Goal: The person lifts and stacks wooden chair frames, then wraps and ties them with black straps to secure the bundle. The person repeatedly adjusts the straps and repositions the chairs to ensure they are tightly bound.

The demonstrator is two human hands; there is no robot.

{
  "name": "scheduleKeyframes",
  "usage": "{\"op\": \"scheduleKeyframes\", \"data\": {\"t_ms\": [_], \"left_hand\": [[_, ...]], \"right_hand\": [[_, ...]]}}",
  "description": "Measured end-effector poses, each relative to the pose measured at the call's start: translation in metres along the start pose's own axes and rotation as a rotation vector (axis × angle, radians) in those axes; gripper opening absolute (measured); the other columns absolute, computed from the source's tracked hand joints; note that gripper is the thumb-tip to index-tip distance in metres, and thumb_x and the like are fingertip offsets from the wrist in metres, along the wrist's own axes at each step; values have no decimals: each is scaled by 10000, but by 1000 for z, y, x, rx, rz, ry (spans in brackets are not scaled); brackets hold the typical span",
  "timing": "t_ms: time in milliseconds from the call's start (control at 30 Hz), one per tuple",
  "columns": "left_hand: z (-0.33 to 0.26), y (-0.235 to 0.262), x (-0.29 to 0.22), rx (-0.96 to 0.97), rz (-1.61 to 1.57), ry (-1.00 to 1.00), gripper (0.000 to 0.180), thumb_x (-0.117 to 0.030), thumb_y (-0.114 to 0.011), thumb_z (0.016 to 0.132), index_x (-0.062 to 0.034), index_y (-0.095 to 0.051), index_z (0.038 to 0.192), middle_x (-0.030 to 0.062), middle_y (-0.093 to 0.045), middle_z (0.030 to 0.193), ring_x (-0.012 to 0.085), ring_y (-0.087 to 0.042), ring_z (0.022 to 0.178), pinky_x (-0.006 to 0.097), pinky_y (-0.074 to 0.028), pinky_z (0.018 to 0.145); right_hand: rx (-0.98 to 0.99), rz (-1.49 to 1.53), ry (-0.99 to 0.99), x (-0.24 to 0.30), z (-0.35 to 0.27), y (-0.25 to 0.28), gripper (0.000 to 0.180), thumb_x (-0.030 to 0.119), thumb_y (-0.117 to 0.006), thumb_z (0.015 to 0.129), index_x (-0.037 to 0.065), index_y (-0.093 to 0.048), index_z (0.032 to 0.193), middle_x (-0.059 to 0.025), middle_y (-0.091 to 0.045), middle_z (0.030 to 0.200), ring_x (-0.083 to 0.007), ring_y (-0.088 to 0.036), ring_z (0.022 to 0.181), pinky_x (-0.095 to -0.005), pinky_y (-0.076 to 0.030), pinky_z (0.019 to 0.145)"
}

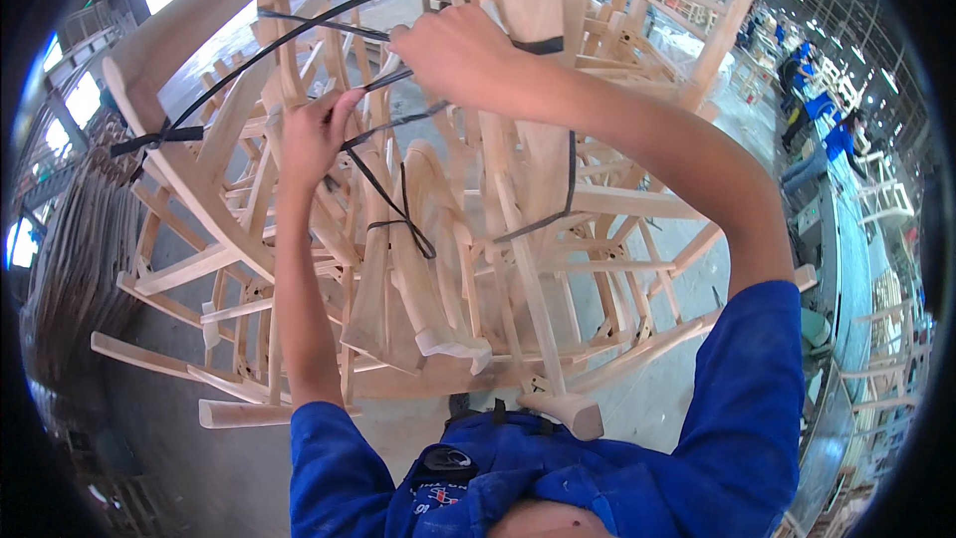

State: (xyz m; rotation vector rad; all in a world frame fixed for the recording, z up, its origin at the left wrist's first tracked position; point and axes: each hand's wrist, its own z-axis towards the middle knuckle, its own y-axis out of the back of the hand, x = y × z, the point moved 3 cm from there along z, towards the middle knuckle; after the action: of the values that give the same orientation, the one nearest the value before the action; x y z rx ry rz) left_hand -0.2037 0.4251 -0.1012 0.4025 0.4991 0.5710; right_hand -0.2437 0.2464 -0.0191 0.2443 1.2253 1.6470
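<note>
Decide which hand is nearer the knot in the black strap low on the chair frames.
Left. The left hand grips the strap just above the knot; the right hand is higher, by the post.

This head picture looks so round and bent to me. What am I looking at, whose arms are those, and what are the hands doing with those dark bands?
The picture comes from a wide fisheye camera worn on a person's head, looking down, so straight edges curve. The two bare arms in blue sleeves are that person's own. The left hand and the right hand both grip thin black plastic straps that run around a stack of unfinished pale wooden chair frames. The frames stand on a grey concrete floor. At the far right, other people in blue work clothes are at work.
</note>
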Motion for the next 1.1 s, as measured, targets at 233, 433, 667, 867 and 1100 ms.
{"op": "scheduleKeyframes", "data": {"t_ms": [233, 433, 667, 867, 1100], "left_hand": [[-79, 79, -76, 207, -58, 288, 399, -291, -587, 908, 17, -552, 656, 57, -390, 495, 103, -310, 471, 279, -286, 431], [-176, 63, -158, 408, -1159, 815, 291, -291, -566, 915, -10, -532, 846, -24, -470, 564, 46, -394, 425, 206, -285, 390], [-253, 41, -210, 760, -1797, 729, 630, -601, -449, 868, 9, -513, 721, 87, -504, 564, 140, -449, 436, 279, -306, 386], [-174, -5, -112, 33, -795, 475, 773, -573, -150, 957, 66, -422, 1298, 197, -529, 1212, 286, -500, 1141, 408, -340, 1040], [-6, -95, -104, 421, -1236, 622, 318, -262, -395, 989, 1, -538, 1098, 87, -593, 1027, 171, -581, 950, 316, -459, 894]], "right_hand": [[-443, 188, 192, 25, -106, 8, 460, 400, -629, 829, -12, -564, 1022, -165, -558, 955, -262, -524, 951, -408, -423, 815], [-179, 1565, -588, 22, -125, -3, 530, 430, -507, 929, -70, -439, 1091, -148, -591, 902, -225, -631, 849, -338, -534, 682], [-180, 1658, -619, 33, -104, -13, 299, 302, -480, 951, 11, -536, 911, -92, -541, 670, -219, -624, 699, -330, -497, 647], [-120, -17, 84, 4, -111, -14, 277, 223, -494, 847, 0, -653, 887, -216, -634, 722, -345, -629, 627, -444, -497, 542], [67, 319, -167, 6, -119, -8, 297, 234, -448, 911, 6, -634, 871, -197, -636, 734, -307, -636, 662, -416, -505, 560]]}}
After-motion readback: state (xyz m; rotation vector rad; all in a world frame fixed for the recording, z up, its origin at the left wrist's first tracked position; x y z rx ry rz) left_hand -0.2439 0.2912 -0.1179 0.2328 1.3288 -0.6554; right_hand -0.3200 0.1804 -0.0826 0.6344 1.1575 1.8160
